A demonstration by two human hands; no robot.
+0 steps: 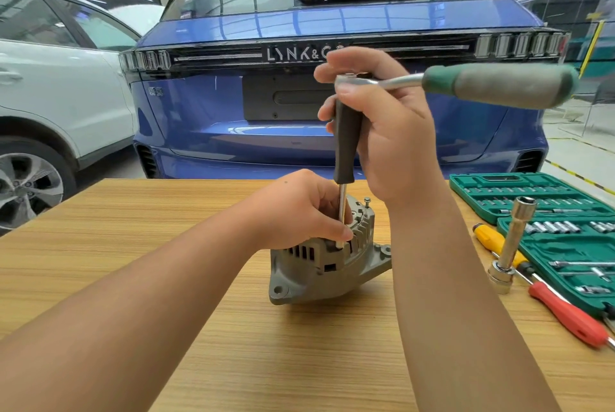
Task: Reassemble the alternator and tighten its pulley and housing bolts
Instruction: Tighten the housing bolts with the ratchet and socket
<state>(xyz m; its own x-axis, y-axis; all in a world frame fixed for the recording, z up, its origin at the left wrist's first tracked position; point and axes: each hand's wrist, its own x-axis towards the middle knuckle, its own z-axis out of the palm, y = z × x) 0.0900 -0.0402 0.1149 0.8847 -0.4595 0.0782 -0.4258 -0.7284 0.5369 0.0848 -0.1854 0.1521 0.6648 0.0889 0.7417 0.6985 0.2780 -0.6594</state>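
Head view: green socket case (545, 198) at right edge of frame, open, trays holding rows of chrome sockets and bits; sizes too small to read. Long socket (512, 242) stands beside it, leaning over a yellow screwdriver (492, 238) and a red screwdriver (565, 315). Alternator (319, 262) sits mid-table (133, 245), bare wood on all sides, far table edge just behind it. Left hand (299, 208) fingers curled round the driver shaft at the housing top. Right hand (382, 132) grips the black extension handle (347, 138) under the ratchet (466, 85), upper centre. Blue car (233, 105) behind reads "LYNK&C", last letter probably hidden by the hand.
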